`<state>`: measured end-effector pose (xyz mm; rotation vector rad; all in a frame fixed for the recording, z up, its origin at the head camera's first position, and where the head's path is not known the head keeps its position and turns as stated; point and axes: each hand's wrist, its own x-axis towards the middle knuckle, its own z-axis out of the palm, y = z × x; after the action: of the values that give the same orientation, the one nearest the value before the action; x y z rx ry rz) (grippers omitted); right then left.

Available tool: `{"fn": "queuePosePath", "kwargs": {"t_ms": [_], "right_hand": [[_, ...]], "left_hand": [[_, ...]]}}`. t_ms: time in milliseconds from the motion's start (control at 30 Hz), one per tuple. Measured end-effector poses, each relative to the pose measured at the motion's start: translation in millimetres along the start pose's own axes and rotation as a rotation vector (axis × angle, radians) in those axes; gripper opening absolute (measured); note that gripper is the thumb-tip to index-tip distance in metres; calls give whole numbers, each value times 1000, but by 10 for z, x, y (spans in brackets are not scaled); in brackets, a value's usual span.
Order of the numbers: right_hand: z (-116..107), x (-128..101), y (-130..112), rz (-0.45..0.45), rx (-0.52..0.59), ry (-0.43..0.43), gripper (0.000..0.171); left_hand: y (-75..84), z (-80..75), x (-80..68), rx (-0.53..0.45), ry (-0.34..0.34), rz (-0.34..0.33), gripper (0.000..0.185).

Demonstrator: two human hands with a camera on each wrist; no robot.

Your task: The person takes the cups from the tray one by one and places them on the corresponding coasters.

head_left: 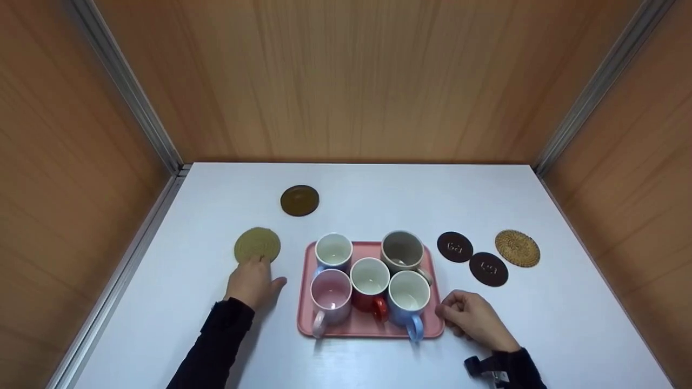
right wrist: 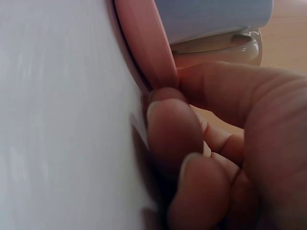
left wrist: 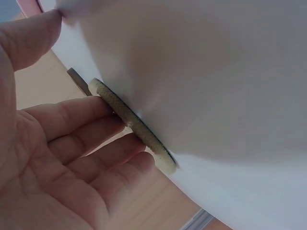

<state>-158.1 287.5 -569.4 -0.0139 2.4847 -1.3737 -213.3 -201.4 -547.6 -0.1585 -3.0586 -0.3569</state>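
Resting flat on the white table (head_left: 378, 194), the left hand (head_left: 251, 282) had straight, relaxed fingers whose tips met the near edge of the yellow-green woven coaster (head_left: 257, 245). Head view gave only that much; left wrist cam showed the fingers (left wrist: 72, 120) extended vs. the coaster's braided rim (left wrist: 134, 125), touching it w/o curling round it.

Right hand (head_left: 473, 317) sat at the right edge of the pink tray (head_left: 367, 327), fingers curled. Head view couldn't settle contact; right wrist cam showed the fingertips (right wrist: 172, 129) pressed against the tray rim (right wrist: 144, 43), w/ the thumb above; whether it truly clamped the rim I couldn't tell.

Tray held 5 mugs: white (head_left: 333, 251), grey (head_left: 403, 251), pink (head_left: 331, 296), red (head_left: 370, 282), blue (head_left: 408, 298). Only the head view showed these whole; right wrist cam caught just the blue mug's base and a pale handle, blurred.

Further off: a dark brown coaster (head_left: 299, 200) behind the left hand, 2 dark round coasters (head_left: 454, 247) (head_left: 488, 268) and a tan woven one (head_left: 517, 248) right of the tray.
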Motion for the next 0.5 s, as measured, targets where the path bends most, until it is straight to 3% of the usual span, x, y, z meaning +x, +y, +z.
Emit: {"fn": "queuePosePath", "kwargs": {"t_ms": [267,500], "right_hand": [[-2,2,-13,31,3,-1,31],[-2,11,-8,38,-1,2,31]], "left_hand": [[112,7,109,-18,-57,-15,53],[162,30,160,-39,-6,17,39]]}}
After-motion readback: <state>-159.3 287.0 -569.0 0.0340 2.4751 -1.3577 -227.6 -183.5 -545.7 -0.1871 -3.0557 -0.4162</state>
